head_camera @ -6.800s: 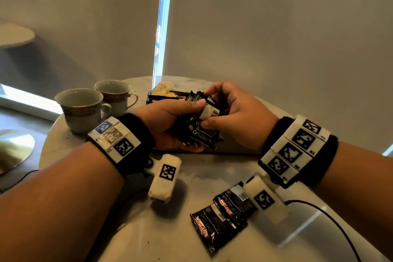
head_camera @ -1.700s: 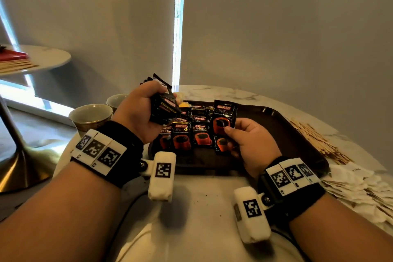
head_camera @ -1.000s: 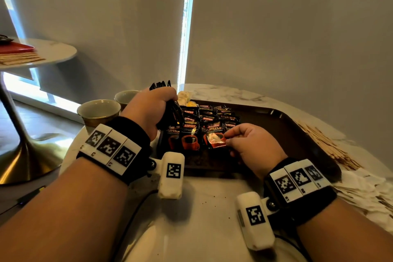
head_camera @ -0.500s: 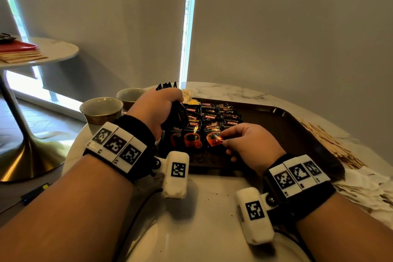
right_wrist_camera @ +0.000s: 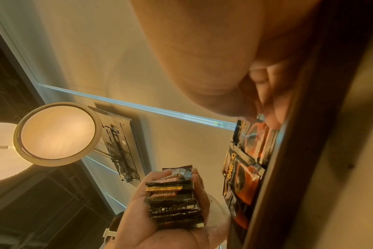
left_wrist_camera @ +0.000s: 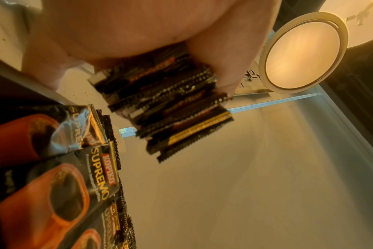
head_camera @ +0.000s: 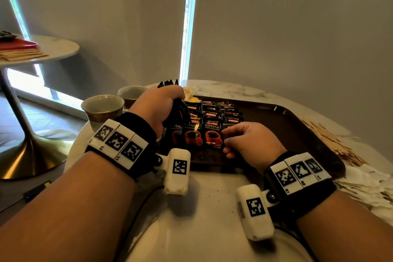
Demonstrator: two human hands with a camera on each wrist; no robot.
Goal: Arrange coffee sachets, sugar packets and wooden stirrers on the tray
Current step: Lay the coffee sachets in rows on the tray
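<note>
A dark brown tray holds rows of black coffee sachets at its left end. My left hand grips a thick stack of sachets upright over the tray's left edge; the same stack shows in the right wrist view. My right hand pinches the right edge of the front-row sachet, which lies flat beside two others. Its fingertips meet on that sachet. Wooden stirrers and white sugar packets lie on the table right of the tray.
Two cups stand left of the tray on the round marble table. The tray's right half is bare. A second round table stands at far left. Wall and blinds are close behind.
My right hand has lowered its sachet flat into the front row, to the right of the other two. My left hand keeps its stack and has barely moved.
</note>
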